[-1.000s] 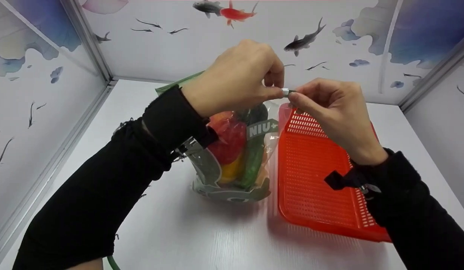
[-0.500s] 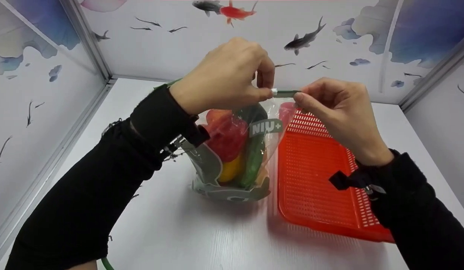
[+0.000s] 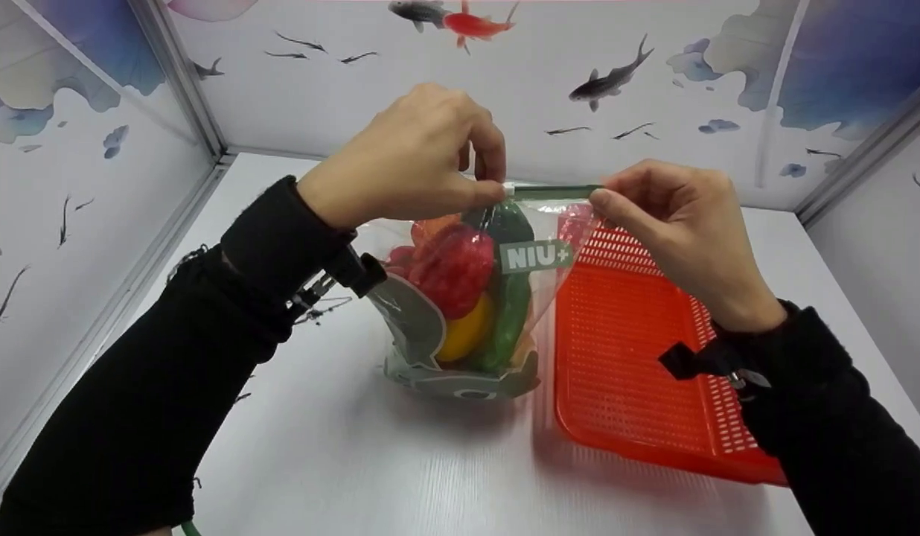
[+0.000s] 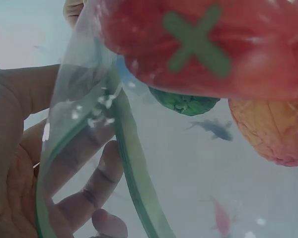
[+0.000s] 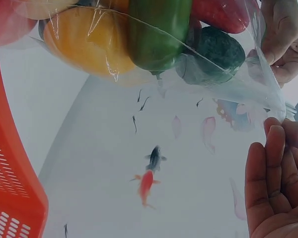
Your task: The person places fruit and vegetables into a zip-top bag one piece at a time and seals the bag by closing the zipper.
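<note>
A clear slider zip bag [image 3: 536, 257] marked "NIU+" stands upright on the table, filled with fruit and vegetables. Inside show a red pepper [image 3: 456, 272], a yellow piece [image 3: 467, 327] and a long green vegetable [image 3: 510, 320]. My left hand [image 3: 415, 156] pinches the white slider [image 3: 509, 189] on the bag's green zip strip [image 3: 557, 193]. At the top right corner, my right hand [image 3: 687, 231] pinches the end of that strip between thumb and fingertips. Left of the slider, the green edges of the mouth [image 4: 131, 163] stand apart in the left wrist view.
A red perforated plastic basket [image 3: 631, 357] sits right beside the bag, under my right forearm. White panels printed with fish [image 3: 612, 82] enclose the table [image 3: 400, 469] at the back and sides.
My left hand has drawn the slider leftward from near my right fingers, exposing a longer stretch of green strip. My right hand has kept hold of the corner with only a slight shift right.
</note>
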Action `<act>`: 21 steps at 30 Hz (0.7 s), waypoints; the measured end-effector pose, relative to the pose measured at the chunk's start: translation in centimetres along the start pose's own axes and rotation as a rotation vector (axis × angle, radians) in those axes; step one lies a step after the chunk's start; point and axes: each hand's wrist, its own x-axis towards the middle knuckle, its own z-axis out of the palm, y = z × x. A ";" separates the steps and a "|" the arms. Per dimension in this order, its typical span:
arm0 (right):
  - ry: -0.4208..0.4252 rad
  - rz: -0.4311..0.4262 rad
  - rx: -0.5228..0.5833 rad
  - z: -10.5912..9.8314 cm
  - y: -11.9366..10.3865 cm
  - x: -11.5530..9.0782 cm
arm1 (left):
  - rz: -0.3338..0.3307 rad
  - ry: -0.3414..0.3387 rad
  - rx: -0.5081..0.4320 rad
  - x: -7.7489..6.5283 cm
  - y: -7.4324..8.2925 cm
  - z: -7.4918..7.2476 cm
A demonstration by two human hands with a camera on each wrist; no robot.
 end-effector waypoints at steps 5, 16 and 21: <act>-0.003 0.011 -0.014 -0.3 0.2 -0.1 | 0.007 0.001 -0.030 -0.4 -0.4 -0.1; -0.007 0.038 -0.016 -1.0 0.7 -0.3 | -0.009 -0.005 -0.068 -2.0 -1.4 -0.7; 0.023 0.051 -0.009 -1.7 1.2 -0.5 | -0.009 0.030 -0.047 -3.2 -2.6 -1.2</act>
